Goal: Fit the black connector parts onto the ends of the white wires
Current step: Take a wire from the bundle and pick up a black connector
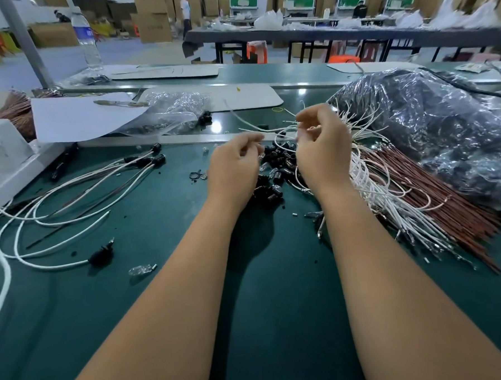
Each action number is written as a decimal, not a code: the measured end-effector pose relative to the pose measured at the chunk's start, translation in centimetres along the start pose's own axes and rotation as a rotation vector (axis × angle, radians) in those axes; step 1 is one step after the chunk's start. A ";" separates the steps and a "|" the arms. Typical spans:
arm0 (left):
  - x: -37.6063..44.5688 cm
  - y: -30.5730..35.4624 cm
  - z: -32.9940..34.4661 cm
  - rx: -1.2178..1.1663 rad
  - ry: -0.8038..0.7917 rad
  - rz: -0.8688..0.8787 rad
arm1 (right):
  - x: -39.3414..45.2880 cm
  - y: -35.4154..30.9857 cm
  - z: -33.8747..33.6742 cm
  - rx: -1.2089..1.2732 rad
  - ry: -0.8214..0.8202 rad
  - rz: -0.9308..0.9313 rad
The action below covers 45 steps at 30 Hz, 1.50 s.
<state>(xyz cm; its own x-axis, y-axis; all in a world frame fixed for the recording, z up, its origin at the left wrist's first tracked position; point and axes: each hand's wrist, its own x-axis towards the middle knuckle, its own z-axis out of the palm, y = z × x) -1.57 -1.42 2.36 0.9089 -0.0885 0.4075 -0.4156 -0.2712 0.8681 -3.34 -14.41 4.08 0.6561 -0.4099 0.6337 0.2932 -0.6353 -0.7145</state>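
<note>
Right hand (323,154) grip pinches white wires (364,120); left hand (233,167) curled over black connector parts (274,171), grip unclear.

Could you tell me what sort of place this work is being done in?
Probably a factory assembly hall: a long green workbench strewn with white wires and black connector parts, stacked cardboard boxes behind, and further worktables with bagged goods.

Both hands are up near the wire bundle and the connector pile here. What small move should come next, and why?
Probably the left hand drops to pick one black connector from the pile. The right hand has its fingers curled at the ends of the white wires, apparently pinching one, though blur hides the grip. The left hand's fingers are curled above the pile, seemingly holding nothing.
</note>
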 end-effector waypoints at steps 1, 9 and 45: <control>0.1 0.1 -0.1 -0.140 0.001 -0.016 | -0.2 -0.3 0.3 0.075 -0.066 0.022; 1.3 0.0 -1.8 -0.869 0.167 -0.309 | -1.3 -0.8 1.7 0.014 -0.420 -0.032; 0.8 -0.1 -1.5 -0.366 -0.086 -0.196 | -1.0 -0.5 1.6 -0.475 -0.196 -0.287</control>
<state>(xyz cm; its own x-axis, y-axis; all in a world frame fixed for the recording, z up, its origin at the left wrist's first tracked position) -0.82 0.02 3.04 0.9651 -0.1526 0.2129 -0.2049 0.0664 0.9765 -3.02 -12.64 3.37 0.7263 -0.0779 0.6830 0.1641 -0.9452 -0.2823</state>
